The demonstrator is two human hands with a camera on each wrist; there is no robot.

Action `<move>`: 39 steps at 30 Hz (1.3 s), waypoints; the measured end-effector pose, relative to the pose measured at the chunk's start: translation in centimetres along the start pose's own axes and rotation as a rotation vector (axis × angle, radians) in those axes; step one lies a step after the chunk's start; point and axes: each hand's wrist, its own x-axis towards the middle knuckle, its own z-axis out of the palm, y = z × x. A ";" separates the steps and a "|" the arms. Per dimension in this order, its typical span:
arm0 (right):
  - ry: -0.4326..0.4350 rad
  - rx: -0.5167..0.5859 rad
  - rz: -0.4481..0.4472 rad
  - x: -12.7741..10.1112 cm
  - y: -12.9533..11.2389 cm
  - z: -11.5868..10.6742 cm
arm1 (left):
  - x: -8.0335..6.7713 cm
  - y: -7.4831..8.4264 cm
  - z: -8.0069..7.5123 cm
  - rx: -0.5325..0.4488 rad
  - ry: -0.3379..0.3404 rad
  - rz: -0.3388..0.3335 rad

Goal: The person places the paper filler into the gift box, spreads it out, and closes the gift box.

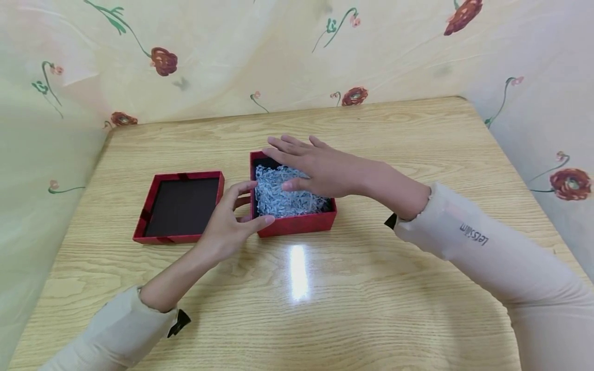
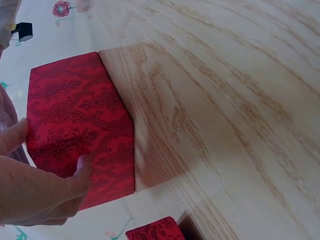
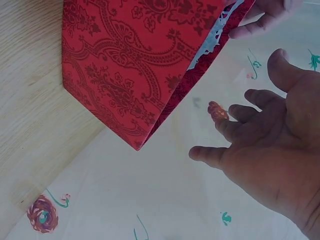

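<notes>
A red box (image 1: pixel 297 225) with a dark inside stands uncovered on the table, holding pale blue shredded paper (image 1: pixel 274 196). My left hand (image 1: pixel 227 226) grips its near left corner, thumb at the front rim and fingers against the left side. Dark scrollwork covers the box wall (image 2: pixel 82 110) in the left wrist view, where a fingertip touches it. Over the box's right part hovers my right hand (image 1: pixel 329 167), palm down, fingers straight and spread, holding nothing. In the right wrist view that hand (image 3: pixel 280 130) is apart from the box. It hides part of the paper.
Left of the box lies a shallow red lid (image 1: pixel 181 206), its black inside facing up. Both rest on a light wood-grain table (image 1: pixel 352 299). A flower-patterned sheet (image 1: pixel 232 56) hangs behind the table's far edge and along the sides.
</notes>
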 end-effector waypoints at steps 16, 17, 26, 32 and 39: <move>0.030 0.036 0.015 0.1 -0.3 0.0 | 0.3 -0.1 -0.1 -0.033 -0.021 0.015; 0.030 0.043 0.016 0.1 -0.3 -0.1 | 0.3 -0.1 -0.1 -0.034 -0.021 0.020; 0.056 0.093 0.042 0.2 -0.4 -0.2 | 0.2 -0.3 -0.8 -0.047 0.003 0.052; 0.062 0.150 0.052 0.4 -0.7 0.0 | -0.1 -0.4 -2.0 0.005 0.035 0.007; 0.005 0.472 0.024 0.8 -1.3 0.1 | -0.5 -0.1 -4.0 0.121 0.117 -0.088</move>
